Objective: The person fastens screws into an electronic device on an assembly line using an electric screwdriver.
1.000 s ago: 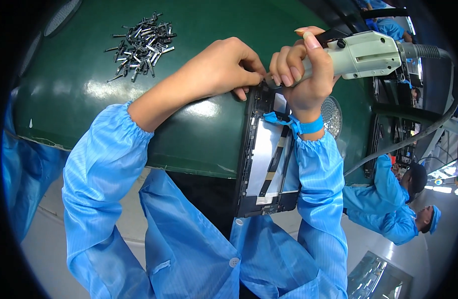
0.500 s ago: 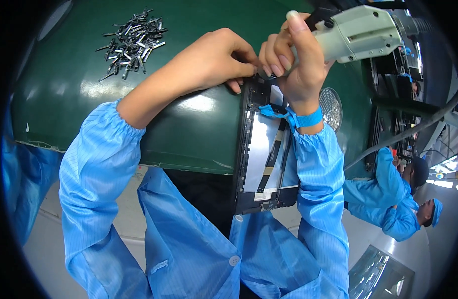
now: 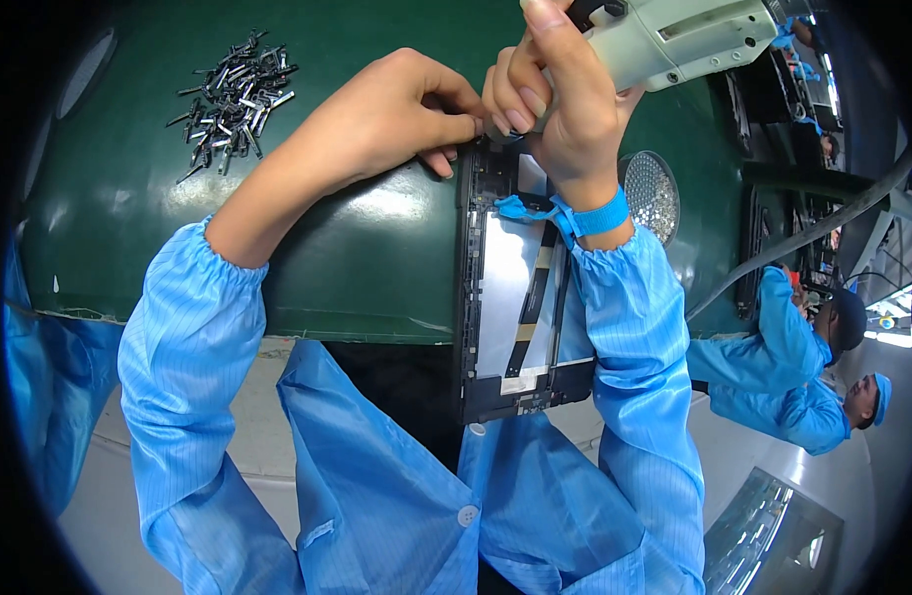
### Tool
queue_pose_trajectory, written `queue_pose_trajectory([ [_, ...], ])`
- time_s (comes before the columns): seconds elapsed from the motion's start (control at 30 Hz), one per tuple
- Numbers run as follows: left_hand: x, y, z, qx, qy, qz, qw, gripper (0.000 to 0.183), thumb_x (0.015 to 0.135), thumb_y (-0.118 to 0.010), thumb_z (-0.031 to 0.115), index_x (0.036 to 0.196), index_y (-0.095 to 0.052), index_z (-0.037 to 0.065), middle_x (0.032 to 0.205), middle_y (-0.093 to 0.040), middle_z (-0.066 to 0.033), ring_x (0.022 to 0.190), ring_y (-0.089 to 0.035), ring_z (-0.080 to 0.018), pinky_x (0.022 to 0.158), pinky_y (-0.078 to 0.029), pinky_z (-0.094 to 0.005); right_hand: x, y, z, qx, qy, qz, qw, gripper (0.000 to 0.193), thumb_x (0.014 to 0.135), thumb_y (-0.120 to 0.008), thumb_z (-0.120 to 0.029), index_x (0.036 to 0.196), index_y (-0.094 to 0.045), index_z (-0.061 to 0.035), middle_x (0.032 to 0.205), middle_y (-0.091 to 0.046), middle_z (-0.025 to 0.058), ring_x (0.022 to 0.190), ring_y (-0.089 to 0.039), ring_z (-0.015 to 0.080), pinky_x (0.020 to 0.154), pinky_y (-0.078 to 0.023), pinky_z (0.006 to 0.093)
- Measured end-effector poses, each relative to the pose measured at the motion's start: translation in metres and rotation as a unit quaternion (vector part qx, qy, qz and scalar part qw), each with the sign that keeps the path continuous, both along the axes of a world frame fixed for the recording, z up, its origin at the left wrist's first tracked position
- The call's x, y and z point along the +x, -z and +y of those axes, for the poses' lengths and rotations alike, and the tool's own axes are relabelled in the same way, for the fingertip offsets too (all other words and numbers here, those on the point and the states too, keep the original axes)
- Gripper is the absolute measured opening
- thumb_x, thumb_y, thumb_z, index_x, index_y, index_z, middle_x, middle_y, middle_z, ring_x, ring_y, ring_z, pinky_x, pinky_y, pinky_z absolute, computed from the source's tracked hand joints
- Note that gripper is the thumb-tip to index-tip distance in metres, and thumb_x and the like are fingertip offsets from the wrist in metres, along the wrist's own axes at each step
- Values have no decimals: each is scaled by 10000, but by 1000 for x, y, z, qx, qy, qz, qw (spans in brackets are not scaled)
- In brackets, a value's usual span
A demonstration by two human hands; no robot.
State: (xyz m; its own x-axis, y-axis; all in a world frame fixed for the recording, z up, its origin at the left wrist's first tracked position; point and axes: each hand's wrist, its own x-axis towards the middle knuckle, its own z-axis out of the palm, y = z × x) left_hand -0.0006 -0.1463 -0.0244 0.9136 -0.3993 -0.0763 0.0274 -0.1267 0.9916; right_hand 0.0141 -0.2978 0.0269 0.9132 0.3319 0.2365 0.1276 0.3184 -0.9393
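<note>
A pale grey-green electric screwdriver [image 3: 679,42] lies across the palm of my right hand [image 3: 575,119], whose fingers are curled around its front end. My left hand [image 3: 401,119] has thumb and fingertips pinched together at the far left corner of an opened tablet-like device [image 3: 473,297], right beside the screwdriver's tip. Whatever those fingertips pinch is too small or hidden to make out. The device has a black frame, silvery inner plates and a dark ribbon strip, and its near end juts past the table edge. A blue strap [image 3: 605,213] circles my right wrist.
Many small black-and-silver parts [image 3: 236,99] are heaped on the green table [image 3: 376,268] at the far left. Right of my right wrist sits a round dish [image 3: 649,193] of tiny bright pieces. A grey cable [image 3: 803,248] crosses at right, near people in blue workwear [image 3: 793,397].
The whole view has shifted a little, so the table, parts and hands appear farther left. Both hands keep the same grip at the device's far corner.
</note>
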Motion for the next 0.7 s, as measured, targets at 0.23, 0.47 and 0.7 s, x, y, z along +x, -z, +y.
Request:
queue_pose_trajectory([
  [0.23,2,2,1,5,8,-1,1000,195,906,-633,92,1024,-683,-55,860,-670,-78,626,-631,-107,592,-544,-216,2,1,1,2,5,-5,1000,130,985,-543,-79,869,-501,-37,505,-396,7,358,-368,112,370,-338,254],
  [0.47,1,2,3,6,17,3,1000,189,908,-631,88,1028,-671,-53,862,-664,-73,637,-638,-116,607,-544,-224,3,4,0,-6,-11,-36,999,134,988,-533,-92,869,-498,-40,489,-386,5,351,-361,115,369,-348,262],
  [0.7,-2,-6,1,34,22,7,999,165,912,-607,73,1011,-639,-55,839,-640,-75,663,-633,-122,627,-556,-249,9,8,-2,44,16,-51,998,156,872,-698,-88,781,-604,-4,533,-550,20,399,-495,75,358,-355,238],
])
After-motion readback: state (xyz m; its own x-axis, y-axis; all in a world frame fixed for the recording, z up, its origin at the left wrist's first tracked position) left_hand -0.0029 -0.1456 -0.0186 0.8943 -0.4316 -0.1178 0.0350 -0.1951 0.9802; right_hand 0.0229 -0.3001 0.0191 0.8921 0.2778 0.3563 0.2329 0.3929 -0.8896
